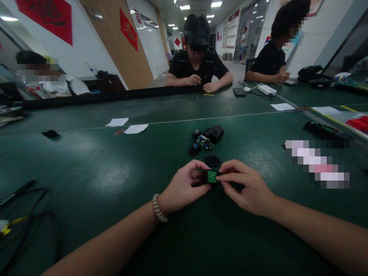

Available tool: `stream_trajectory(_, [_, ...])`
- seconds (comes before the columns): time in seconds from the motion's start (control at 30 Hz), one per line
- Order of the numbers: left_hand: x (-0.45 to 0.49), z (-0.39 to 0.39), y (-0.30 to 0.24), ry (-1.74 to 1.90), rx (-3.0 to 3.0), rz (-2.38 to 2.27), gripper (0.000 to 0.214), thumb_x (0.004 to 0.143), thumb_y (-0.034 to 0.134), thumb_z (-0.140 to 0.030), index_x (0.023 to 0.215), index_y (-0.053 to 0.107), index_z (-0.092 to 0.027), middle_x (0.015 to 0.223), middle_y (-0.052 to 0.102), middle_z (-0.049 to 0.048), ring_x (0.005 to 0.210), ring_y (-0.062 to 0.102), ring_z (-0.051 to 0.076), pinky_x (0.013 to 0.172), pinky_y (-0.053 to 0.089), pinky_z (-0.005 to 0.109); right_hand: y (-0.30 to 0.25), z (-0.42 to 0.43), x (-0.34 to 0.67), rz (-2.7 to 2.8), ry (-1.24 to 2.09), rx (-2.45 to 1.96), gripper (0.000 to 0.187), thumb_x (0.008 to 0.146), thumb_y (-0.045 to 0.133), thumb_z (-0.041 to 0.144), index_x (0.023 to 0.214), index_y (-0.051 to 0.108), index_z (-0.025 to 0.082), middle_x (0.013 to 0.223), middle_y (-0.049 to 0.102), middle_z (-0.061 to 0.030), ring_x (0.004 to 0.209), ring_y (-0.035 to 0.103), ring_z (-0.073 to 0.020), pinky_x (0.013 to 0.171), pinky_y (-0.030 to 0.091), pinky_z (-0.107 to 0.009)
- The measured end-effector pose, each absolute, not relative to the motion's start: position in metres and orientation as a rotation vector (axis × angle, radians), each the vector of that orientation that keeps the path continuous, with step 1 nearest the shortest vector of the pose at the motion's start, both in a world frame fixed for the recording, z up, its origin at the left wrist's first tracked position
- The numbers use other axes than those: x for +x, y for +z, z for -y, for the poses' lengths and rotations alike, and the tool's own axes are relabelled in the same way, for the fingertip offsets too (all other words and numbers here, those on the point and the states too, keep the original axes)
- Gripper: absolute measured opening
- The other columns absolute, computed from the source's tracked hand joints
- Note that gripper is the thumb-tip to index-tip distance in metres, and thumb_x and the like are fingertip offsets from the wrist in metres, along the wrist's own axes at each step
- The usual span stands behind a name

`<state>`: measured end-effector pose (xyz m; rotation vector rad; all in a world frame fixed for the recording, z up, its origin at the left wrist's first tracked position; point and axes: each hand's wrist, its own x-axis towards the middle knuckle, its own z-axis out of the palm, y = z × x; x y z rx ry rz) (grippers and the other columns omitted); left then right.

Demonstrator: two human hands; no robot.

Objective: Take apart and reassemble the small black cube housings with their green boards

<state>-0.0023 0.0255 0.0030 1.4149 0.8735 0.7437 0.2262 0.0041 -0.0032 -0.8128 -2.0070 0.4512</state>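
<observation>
Between my two hands is a small green circuit board [212, 176] set in a black housing, held just above the green table. My left hand [188, 184], with a beaded bracelet at the wrist, grips the housing from the left between thumb and fingers. From the right, my right hand [247, 186] pinches the board's edge with thumb and fingertips. Just beyond my fingers lies a flat black piece [213, 161]. Farther off sits a cluster of black box-like parts [215, 133] with small circuit boards and blue components among them.
Paper slips [136, 129] lie on the green table [94, 165]. Black cables [31, 214] curl at the left edge. A white adapter [266, 90] with a cord rests at the back right. Across the table a person in a headset [198, 65] works with both hands; others sit at either side.
</observation>
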Motion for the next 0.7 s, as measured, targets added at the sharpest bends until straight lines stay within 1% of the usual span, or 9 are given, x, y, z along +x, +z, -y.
stream_trajectory(0.33, [-0.0018, -0.0263, 0.0028, 0.741, 1.398, -0.888, 0.042, 0.077, 0.08, -0.012, 0.112, 0.058, -0.017, 0.109, 0.072, 0.0069, 0.103, 0.072, 0.022, 0.093, 0.059, 0.04, -0.005, -0.0044, 0.2266, 2.059, 0.436, -0.819, 0.026, 0.092, 0.06, 0.006, 0.109, 0.075, 0.02, 0.11, 0.066, -0.0116, 0.101, 0.069, -0.0234, 0.082, 0.063, -0.04])
stream_trajectory(0.53, [-0.0023, -0.026, 0.004, 0.737, 1.391, -0.879, 0.043, 0.077, 0.08, -0.012, 0.112, 0.056, -0.018, 0.109, 0.071, 0.0071, 0.103, 0.072, 0.022, 0.093, 0.059, 0.04, -0.0049, -0.0039, 0.2274, 2.073, 0.475, -0.853, 0.03, 0.092, 0.059, 0.006, 0.111, 0.074, 0.024, 0.114, 0.064, -0.0106, 0.106, 0.066, -0.0246, 0.085, 0.062, -0.042])
stream_trajectory(0.7, [-0.0026, -0.026, 0.0012, 0.769, 1.418, -0.852, 0.045, 0.078, 0.079, -0.012, 0.117, 0.056, -0.019, 0.112, 0.069, 0.0074, 0.103, 0.071, 0.021, 0.092, 0.059, 0.039, -0.0045, -0.0033, 0.2279, 2.075, 0.526, -0.876, 0.031, 0.091, 0.061, 0.007, 0.114, 0.072, 0.024, 0.118, 0.061, -0.0114, 0.111, 0.064, -0.0259, 0.09, 0.061, -0.044])
